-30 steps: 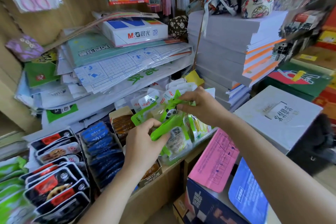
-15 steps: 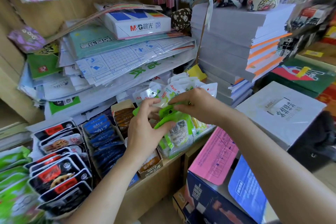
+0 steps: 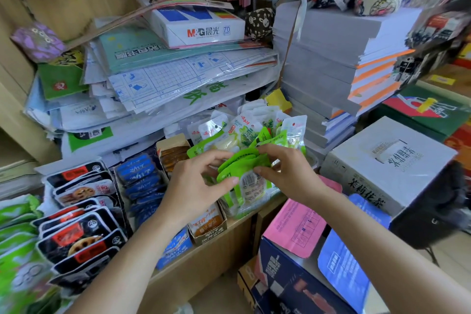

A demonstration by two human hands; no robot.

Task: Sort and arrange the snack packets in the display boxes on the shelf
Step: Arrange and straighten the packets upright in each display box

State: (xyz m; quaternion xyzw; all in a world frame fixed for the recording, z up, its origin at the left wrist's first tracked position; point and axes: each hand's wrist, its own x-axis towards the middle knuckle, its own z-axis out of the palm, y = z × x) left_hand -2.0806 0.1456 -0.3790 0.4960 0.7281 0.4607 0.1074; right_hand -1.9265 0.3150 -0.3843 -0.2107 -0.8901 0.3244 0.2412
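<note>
Both my hands work on a bunch of green snack packets (image 3: pixel 242 163) standing in a clear display box (image 3: pixel 244 209) on the wooden shelf (image 3: pixel 204 250). My left hand (image 3: pixel 193 186) pinches the packets' left side between thumb and fingers. My right hand (image 3: pixel 288 171) grips their green tops from the right. Behind them stand white-and-green packets (image 3: pixel 244 125). To the left sit a brown box of orange packets (image 3: pixel 209 224), blue packets (image 3: pixel 140 178), black-and-red packets (image 3: pixel 81 227) and more green packets (image 3: pixel 15 237).
Stacks of paper and plastic-wrapped sheets (image 3: pixel 178 76) fill the shelf behind. A tall grey paper stack (image 3: pixel 331 58) stands at the right. A white carton (image 3: pixel 387 160) and a dark box with pink and blue flaps (image 3: pixel 300 262) sit below right.
My hands have brought the green packets down into the clear box and drawn close together over their tops. The camera has tilted slightly.
</note>
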